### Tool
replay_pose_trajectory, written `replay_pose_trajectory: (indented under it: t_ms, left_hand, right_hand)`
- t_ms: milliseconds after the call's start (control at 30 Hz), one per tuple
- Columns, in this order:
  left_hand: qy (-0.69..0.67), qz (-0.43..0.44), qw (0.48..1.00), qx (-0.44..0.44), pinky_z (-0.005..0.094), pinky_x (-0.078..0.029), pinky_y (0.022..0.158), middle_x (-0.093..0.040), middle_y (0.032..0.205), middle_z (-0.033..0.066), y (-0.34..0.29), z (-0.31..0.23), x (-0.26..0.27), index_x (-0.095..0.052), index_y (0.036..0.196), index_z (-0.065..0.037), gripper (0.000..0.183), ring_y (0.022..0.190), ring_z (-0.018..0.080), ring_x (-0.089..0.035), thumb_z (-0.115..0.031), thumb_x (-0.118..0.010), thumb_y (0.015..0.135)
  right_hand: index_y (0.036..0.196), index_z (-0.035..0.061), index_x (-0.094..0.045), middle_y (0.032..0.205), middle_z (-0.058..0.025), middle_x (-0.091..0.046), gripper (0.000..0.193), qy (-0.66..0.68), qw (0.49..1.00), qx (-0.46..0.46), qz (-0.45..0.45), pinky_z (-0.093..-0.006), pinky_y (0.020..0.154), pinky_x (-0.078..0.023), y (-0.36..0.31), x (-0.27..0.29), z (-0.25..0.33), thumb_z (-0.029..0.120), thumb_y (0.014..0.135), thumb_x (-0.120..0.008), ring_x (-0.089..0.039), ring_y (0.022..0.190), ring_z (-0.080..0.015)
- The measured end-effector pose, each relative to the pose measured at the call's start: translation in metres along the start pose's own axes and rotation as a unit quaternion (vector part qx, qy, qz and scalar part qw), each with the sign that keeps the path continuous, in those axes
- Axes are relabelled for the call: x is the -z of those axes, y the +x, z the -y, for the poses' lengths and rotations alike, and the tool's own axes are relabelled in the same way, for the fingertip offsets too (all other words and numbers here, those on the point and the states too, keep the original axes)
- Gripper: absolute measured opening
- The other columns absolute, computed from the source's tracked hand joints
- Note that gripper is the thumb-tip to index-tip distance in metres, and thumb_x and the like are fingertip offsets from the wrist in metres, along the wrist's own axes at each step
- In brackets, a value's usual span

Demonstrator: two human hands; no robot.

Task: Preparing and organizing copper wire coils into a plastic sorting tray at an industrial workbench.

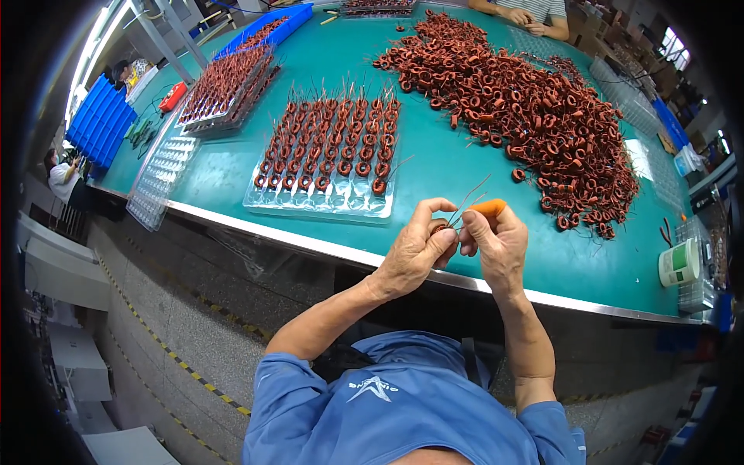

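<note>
Above the near edge of the table, my left hand pinches a small copper-wound ring coil between thumb and fingers. Thin wire leads stick up from it toward the upper right. My right hand, with an orange finger cot on one finger, is closed on the leads right beside the coil. Much of the coil is hidden by my fingers. Just left of my hands lies a clear plastic tray holding rows of similar coils, leads upward; some pockets along its near side hold no coil.
A large heap of loose coils covers the table's right side. Stacked filled trays, an unfilled tray and a blue bin are at left. A white-green tub stands at right. Another person's hands work across the table.
</note>
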State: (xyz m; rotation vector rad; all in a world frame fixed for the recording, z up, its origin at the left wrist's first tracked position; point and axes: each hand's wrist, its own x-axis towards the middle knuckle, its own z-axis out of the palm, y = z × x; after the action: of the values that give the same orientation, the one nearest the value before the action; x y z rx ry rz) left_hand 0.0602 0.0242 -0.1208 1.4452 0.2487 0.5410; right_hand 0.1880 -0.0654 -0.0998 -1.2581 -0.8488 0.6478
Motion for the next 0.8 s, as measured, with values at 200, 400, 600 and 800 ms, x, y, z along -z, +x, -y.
replay_pose_trajectory:
  t_ms: [200,400,600,800]
  left_hand:
    - [-0.038,-0.038,0.999,0.011,0.0203,-0.042,0.057,-0.052,0.077,0.0026,-0.005,0.01,0.004,-0.045,0.111,-0.006,0.016,0.063,0.0069,-0.048,-0.018,-0.045,0.101]
    - [-0.087,-0.023,0.996,-0.012,0.0215,-0.042,0.056,-0.053,0.076,0.0049,-0.009,0.002,0.008,-0.045,0.105,-0.005,0.014,0.062,0.0093,-0.049,-0.018,-0.046,0.1]
    - [-0.125,-0.032,0.991,0.018,0.0231,-0.042,0.052,-0.052,0.072,0.0063,-0.011,0.002,0.005,-0.045,0.103,-0.005,0.012,0.057,0.0106,-0.048,-0.016,-0.047,0.099]
    - [-0.162,-0.002,0.986,0.041,0.023,-0.04,0.047,-0.049,0.067,0.0058,-0.015,-0.002,0.01,-0.046,0.1,-0.005,0.012,0.052,0.0107,-0.045,-0.017,-0.048,0.098]
  right_hand:
    - [0.09,0.0013,-0.059,0.067,-0.0047,-0.059,0.028,0.149,0.983,-0.109,0.021,-0.0211,0.047,-0.041,0.002,-0.004,-0.014,0.029,0.093,-0.062,-0.054,0.053,-0.01]
    - [0.101,-0.0001,-0.057,0.069,-0.0037,-0.058,0.038,0.151,0.983,-0.088,-0.057,-0.0206,0.048,-0.039,-0.007,0.003,-0.019,0.037,0.093,-0.061,-0.051,0.051,-0.0089]
    - [0.104,-0.001,-0.058,0.073,-0.0038,-0.059,0.042,0.138,0.986,-0.089,0.015,-0.0206,0.049,-0.04,-0.011,0.001,-0.021,0.039,0.093,-0.06,-0.051,0.052,-0.0084]
    - [0.105,-0.0012,-0.059,0.075,-0.0039,-0.059,0.042,0.243,0.957,-0.155,-0.041,-0.0231,0.057,-0.044,0.001,-0.003,-0.015,0.04,0.097,-0.052,-0.055,0.062,-0.0102]
